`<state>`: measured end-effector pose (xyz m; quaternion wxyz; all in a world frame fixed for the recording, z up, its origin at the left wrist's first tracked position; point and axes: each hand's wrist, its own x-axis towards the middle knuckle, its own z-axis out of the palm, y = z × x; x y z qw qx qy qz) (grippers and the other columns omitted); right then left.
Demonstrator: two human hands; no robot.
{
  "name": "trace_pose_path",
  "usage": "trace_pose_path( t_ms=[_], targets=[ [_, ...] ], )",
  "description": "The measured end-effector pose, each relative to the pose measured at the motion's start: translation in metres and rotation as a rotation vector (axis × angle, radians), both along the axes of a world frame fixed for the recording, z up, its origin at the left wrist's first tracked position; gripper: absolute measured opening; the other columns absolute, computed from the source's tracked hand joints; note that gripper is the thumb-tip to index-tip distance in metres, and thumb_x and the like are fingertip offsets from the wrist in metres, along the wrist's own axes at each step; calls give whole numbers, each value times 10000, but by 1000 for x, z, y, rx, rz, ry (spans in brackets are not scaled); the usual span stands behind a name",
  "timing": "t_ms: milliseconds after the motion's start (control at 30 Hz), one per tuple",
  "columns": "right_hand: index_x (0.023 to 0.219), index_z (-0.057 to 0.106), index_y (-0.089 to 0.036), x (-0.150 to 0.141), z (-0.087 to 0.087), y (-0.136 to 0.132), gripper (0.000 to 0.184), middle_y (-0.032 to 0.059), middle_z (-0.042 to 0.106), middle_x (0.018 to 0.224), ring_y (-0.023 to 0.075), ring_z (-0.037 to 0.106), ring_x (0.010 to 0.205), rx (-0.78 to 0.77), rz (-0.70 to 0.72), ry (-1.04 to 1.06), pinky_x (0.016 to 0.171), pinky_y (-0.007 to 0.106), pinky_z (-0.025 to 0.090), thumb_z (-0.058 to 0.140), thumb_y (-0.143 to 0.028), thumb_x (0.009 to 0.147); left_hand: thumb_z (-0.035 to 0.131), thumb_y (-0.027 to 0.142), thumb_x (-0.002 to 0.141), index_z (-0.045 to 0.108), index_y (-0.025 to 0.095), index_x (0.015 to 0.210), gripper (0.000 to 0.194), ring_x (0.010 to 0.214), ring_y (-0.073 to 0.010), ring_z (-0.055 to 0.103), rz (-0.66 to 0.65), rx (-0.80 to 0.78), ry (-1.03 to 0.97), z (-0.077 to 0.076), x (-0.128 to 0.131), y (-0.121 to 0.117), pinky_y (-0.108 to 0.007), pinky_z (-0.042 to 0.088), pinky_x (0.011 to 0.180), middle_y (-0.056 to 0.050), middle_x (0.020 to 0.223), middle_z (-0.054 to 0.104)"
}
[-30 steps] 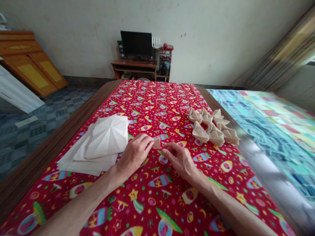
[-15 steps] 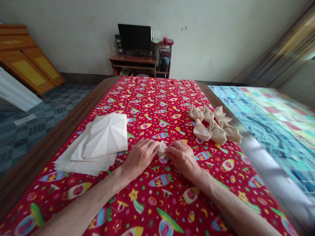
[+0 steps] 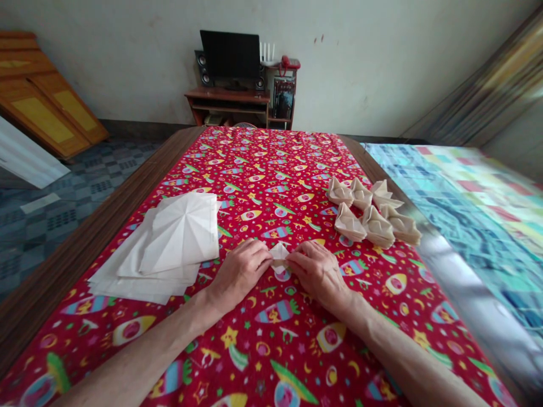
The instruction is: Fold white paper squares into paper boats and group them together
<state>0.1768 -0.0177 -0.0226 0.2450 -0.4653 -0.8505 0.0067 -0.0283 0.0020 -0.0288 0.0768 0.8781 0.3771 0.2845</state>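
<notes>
A small folded piece of paper (image 3: 279,254) is held between my two hands over the middle of the red cloth. My left hand (image 3: 246,261) pinches its left side, and my right hand (image 3: 316,268) grips its right side with fingertips closed. The paper is pale, with a pointed top; its lower part is partly covered by my fingers. Left of my hands lies a stack of creased white paper sheets (image 3: 180,232). To the right stand several stacks of folded paper pieces (image 3: 377,226) in two rows.
The red patterned cloth (image 3: 263,362) covers a dark wooden table (image 3: 139,189). A bed with a blue checked cover (image 3: 449,209) adjoins the right side. Beyond the far end, a desk (image 3: 229,97) bears a monitor (image 3: 231,56). An orange cabinet (image 3: 46,102) stands left.
My right hand has closed on the right side of the paper, which has turned from brownish and narrow to a pale, pointed shape. The view has tilted slightly downward.
</notes>
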Motion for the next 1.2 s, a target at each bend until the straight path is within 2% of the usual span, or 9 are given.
trace_pose_path(
  t_ms=[133, 333, 567, 767, 867, 967, 1067, 1200],
  targets=[
    [805, 658, -207, -3, 2, 0, 226, 20, 566, 736, 119, 492, 631, -88, -99, -6, 556, 239, 302, 489, -293, 928, 574, 223, 887, 617, 171, 763, 141, 798, -162, 535, 92, -60, -47, -5, 1, 7, -286, 461, 743, -20, 799, 571],
    [793, 610, -195, -7, 6, 3, 194, 19, 592, 770, 122, 538, 661, -151, -167, -29, 568, 236, 304, 514, -309, 916, 562, 306, 895, 573, 175, 743, 201, 802, -177, 533, 167, -123, 22, -8, 4, 10, -307, 432, 744, -16, 800, 558],
    [767, 597, -186, -6, 1, 9, 250, 26, 603, 753, 118, 519, 620, -116, -153, -37, 580, 242, 298, 524, -375, 913, 572, 340, 887, 527, 183, 709, 241, 735, -151, 519, 148, -123, 33, -5, 5, 14, -281, 403, 687, 11, 747, 535],
    [756, 599, -208, -5, 11, 9, 192, 6, 606, 718, 124, 520, 599, -162, -192, -110, 518, 254, 228, 606, -367, 863, 664, 273, 821, 517, 187, 722, 198, 737, -153, 535, 165, -140, 11, -5, -1, 17, -278, 417, 684, 11, 763, 543],
    [769, 598, -207, -3, 11, 6, 174, 8, 607, 732, 125, 523, 613, -170, -181, -94, 525, 246, 254, 597, -349, 871, 662, 244, 817, 526, 188, 732, 170, 759, -160, 547, 153, -149, -11, -8, -5, 18, -281, 434, 699, 5, 778, 551],
    [791, 596, -203, -2, 3, 4, 164, 14, 603, 764, 127, 523, 646, -131, -166, -37, 563, 238, 304, 564, -326, 894, 583, 234, 871, 571, 188, 840, 56, 775, -151, 566, 122, -182, -90, -8, -7, 21, -264, 454, 705, -7, 817, 567],
    [774, 598, -199, -1, -6, 2, 184, 18, 590, 749, 136, 513, 672, -36, -136, 12, 606, 244, 334, 542, -311, 909, 476, 248, 926, 599, 185, 933, 139, 782, -143, 579, 109, -195, -123, -4, -5, 23, -256, 458, 716, -25, 861, 585],
    [752, 613, -196, -1, -9, 1, 221, 26, 563, 710, 154, 483, 672, 64, -45, -42, 633, 266, 340, 516, -298, 922, 539, 287, 885, 616, 185, 831, 139, 753, -147, 586, 68, -252, -67, 4, 2, 25, -249, 455, 689, -17, 804, 603]
  ],
)
